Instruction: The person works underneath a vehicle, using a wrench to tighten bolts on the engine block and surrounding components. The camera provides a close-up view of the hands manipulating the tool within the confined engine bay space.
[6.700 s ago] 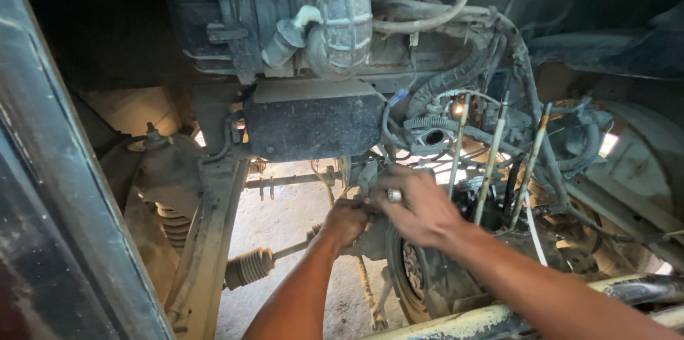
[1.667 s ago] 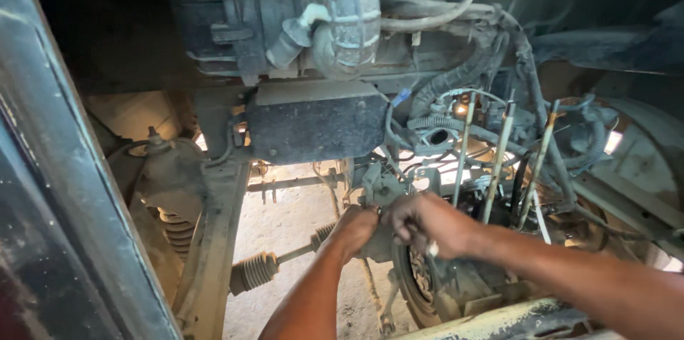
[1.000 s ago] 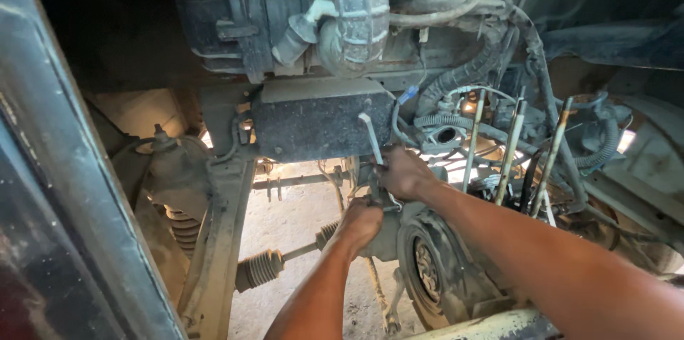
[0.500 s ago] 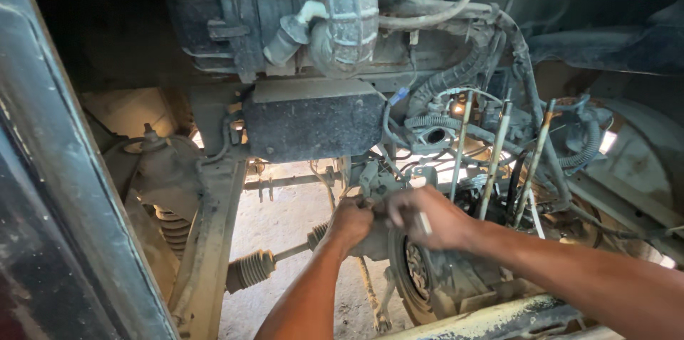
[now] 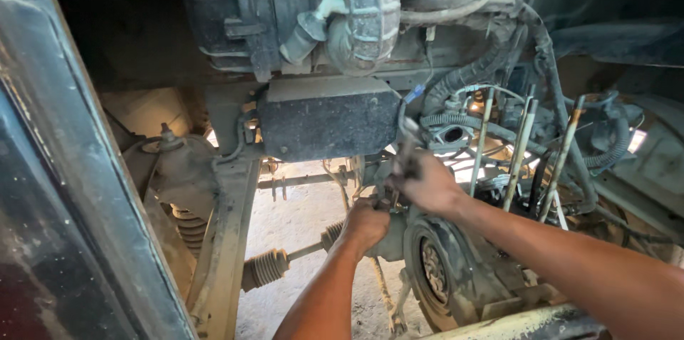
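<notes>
a: what is gripped by the right hand?
b: a metal wrench is clasped, fingers curled tight round its shaft, its head raised just below the right corner of the black box.

a: and the left hand?
b: it is closed in a fist against a grimy fitting, just under the wrench. what is pinched cannot be told.

a: what else is seen relative to the box?
b: a ribbed hose is seen above it, a round pulley below and to its right, a rubber-booted axle shaft below it.
</notes>
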